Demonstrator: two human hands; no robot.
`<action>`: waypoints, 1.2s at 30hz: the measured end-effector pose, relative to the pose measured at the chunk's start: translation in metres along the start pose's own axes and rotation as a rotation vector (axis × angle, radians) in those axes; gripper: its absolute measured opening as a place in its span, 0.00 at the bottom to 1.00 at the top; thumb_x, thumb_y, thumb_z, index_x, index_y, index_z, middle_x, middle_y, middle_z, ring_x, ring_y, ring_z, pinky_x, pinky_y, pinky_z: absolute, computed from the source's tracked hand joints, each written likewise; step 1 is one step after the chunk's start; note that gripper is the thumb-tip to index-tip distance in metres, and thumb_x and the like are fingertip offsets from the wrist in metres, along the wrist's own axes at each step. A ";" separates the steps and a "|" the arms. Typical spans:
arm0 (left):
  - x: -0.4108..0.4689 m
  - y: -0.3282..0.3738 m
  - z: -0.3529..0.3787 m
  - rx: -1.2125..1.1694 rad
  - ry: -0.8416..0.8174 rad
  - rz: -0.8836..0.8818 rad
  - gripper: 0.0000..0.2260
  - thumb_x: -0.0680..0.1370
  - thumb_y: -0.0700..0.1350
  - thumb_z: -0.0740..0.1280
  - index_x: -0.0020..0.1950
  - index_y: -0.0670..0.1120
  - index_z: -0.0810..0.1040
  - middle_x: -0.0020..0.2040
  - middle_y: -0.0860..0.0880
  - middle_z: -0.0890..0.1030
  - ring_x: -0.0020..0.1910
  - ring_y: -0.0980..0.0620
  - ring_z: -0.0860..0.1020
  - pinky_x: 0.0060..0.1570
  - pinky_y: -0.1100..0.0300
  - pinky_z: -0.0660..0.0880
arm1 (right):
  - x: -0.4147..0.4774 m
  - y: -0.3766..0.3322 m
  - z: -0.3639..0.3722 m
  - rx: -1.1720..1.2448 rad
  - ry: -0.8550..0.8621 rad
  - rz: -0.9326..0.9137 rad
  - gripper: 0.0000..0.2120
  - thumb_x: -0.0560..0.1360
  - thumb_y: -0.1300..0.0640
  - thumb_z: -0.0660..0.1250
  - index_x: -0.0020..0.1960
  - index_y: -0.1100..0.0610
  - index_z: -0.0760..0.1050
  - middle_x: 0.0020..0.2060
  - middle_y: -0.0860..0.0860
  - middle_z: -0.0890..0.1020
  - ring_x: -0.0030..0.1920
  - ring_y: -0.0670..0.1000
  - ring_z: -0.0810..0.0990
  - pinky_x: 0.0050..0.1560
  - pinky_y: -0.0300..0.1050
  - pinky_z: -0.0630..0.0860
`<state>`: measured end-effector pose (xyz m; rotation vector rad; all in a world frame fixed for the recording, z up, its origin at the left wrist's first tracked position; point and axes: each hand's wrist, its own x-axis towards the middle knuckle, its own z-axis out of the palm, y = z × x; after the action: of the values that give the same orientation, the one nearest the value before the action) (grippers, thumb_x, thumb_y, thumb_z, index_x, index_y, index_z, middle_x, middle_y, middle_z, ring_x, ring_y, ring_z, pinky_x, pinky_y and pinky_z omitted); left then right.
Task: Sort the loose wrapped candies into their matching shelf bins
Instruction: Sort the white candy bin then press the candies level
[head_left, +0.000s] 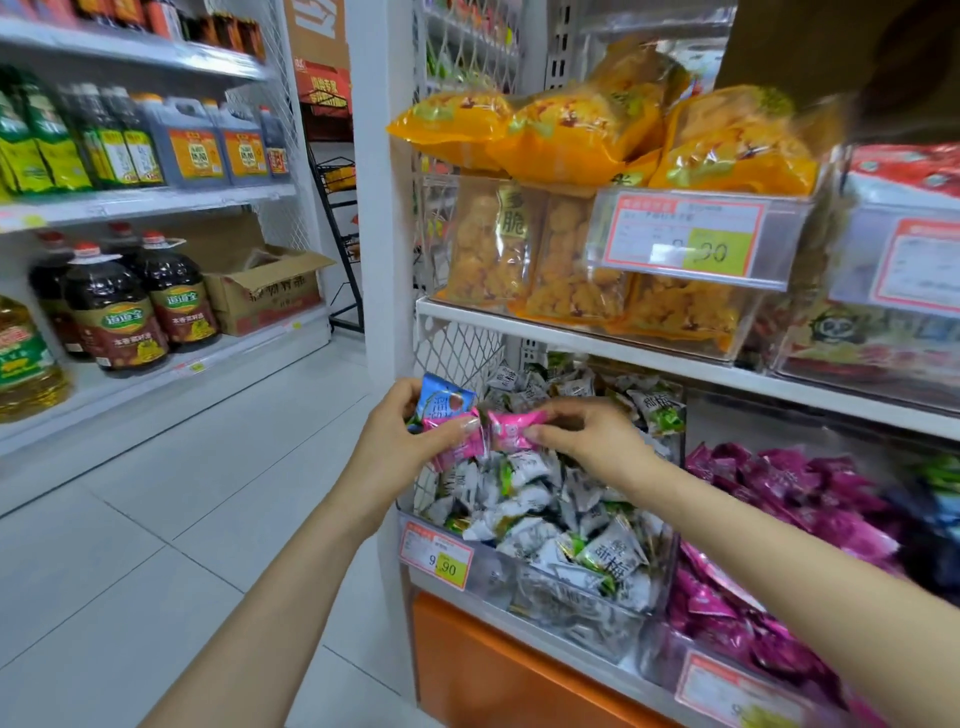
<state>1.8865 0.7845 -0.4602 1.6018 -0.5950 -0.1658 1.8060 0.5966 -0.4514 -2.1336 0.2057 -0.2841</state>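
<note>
Nearest me, the left hand (400, 441) gripped a blue candy (441, 402) while the right hand (587, 441) pinched a pink candy (514, 422) over the bin (524, 582); I judged them light, crinkly and slippery, best held across the padded middle.

Both arms are showing bare along their whole visible length. The left forearm (291, 561) is appearing at 7 o'clock and the right forearm (753, 545) at 4 o'clock, each looking slim and smooth. The left hand (400, 441), just left of centre, is showing a longish, rounded thumbnail (470, 425) that is gleaming with a pale, glossy finish, possibly a light polish, though the blur is leaving that uncertain. The right hand (587, 441), just right of centre, is showing mostly knuckles and finger backs.
</note>
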 end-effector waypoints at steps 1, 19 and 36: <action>0.000 0.000 0.003 -0.017 -0.007 -0.012 0.13 0.72 0.42 0.72 0.54 0.46 0.74 0.46 0.50 0.79 0.38 0.60 0.77 0.41 0.65 0.75 | -0.004 0.000 -0.004 0.017 0.048 0.008 0.04 0.74 0.54 0.69 0.42 0.55 0.79 0.27 0.44 0.77 0.25 0.41 0.70 0.26 0.30 0.64; -0.032 0.026 0.135 -0.116 -0.287 -0.020 0.17 0.73 0.39 0.70 0.57 0.42 0.67 0.46 0.48 0.79 0.43 0.55 0.78 0.45 0.66 0.75 | -0.117 0.028 -0.063 0.152 0.098 -0.012 0.28 0.69 0.63 0.73 0.60 0.39 0.69 0.52 0.54 0.79 0.49 0.52 0.82 0.53 0.46 0.79; -0.041 0.028 0.171 0.016 -0.220 0.067 0.06 0.78 0.43 0.64 0.46 0.41 0.76 0.40 0.42 0.77 0.39 0.49 0.78 0.41 0.52 0.78 | -0.163 0.077 -0.108 -0.383 0.204 0.111 0.25 0.65 0.49 0.77 0.60 0.47 0.74 0.51 0.45 0.80 0.45 0.36 0.77 0.47 0.38 0.73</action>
<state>1.7675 0.6525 -0.4663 1.5876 -0.8206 -0.2910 1.6167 0.5098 -0.4786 -2.4590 0.5311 -0.4245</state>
